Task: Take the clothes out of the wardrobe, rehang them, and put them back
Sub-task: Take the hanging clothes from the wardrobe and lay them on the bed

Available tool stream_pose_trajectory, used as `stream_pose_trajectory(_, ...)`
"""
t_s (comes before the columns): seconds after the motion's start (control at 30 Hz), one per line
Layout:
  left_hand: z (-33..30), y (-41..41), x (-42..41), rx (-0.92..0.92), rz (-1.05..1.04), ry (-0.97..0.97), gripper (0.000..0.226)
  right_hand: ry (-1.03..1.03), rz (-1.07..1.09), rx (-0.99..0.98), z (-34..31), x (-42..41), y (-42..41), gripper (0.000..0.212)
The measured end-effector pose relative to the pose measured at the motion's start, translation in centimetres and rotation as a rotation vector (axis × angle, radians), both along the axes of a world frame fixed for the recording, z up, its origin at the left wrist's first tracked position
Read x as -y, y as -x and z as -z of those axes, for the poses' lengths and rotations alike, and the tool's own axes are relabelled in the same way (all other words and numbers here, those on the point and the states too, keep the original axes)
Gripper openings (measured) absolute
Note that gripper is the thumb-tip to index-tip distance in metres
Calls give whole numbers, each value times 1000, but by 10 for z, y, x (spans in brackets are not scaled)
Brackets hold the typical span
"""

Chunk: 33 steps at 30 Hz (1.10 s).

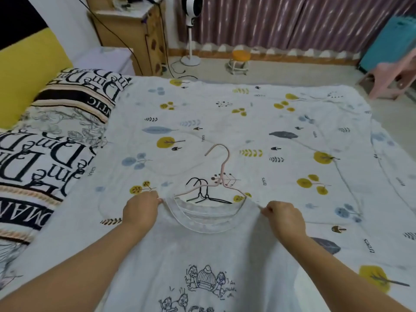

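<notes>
Both the left hand (140, 208) and right hand (284, 216) pinch the shoulders of the white T-shirt (202, 255), which hides the pink hanger (221, 174) arms, and the frame cuts off its hem.

Bed sheet (258, 122): white, printed with yellow trees and blue-grey leaves, spread across the centre. Quilt (45, 136): black-and-white lettered print, bunched at 9 o'clock. Headboard panel (29, 64): yellow, at 10 o'clock. Wooden cabinet (132, 34): at 11 o'clock, black cables trailing down beside it. Standing fan (191, 30): white, at 12 o'clock. Small stool (240, 61): orange seat, on the floor near 12 o'clock. Curtain (292, 21): mauve, streaked, at 1 o'clock. Pink stool (391, 79): at 2 o'clock, beneath a teal panel (391, 41).
</notes>
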State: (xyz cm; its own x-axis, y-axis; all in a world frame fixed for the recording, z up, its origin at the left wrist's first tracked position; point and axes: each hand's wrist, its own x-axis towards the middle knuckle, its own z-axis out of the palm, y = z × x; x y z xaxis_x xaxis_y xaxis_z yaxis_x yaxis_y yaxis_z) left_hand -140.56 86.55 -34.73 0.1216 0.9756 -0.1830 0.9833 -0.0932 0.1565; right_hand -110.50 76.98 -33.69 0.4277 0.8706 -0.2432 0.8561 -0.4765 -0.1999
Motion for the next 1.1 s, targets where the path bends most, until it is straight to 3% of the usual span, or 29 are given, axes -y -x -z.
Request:
stream_pose_trajectory(0.1, 39, -6, -14, 90, -33, 106, 30, 73, -20, 12, 42, -23, -1, 26)
stream_pose_trajectory(0.17, 66, -8, -13, 132, -10, 203, 41, 108, -41, 5, 72, -33, 0, 27)
stream_pose_trajectory(0.4, 131, -10, 20, -130, 173, 515, 58, 181, -27, -100, 129, -28, 27, 29)
stream_pose_trajectory(0.53, 139, -12, 26, -195, 179, 543, 62, 302, -267, 14, 137, -10, 46, 29)
stream_pose_trajectory(0.87, 52, -6, 25, 30, 123, 614, 38, 595, -459, -34, 74, -6, 55, 33)
stream_pose_trajectory(1.1, -52, 32, 67, 48, 174, 474, 37, 442, -533, -62, -24, 17, 105, 35)
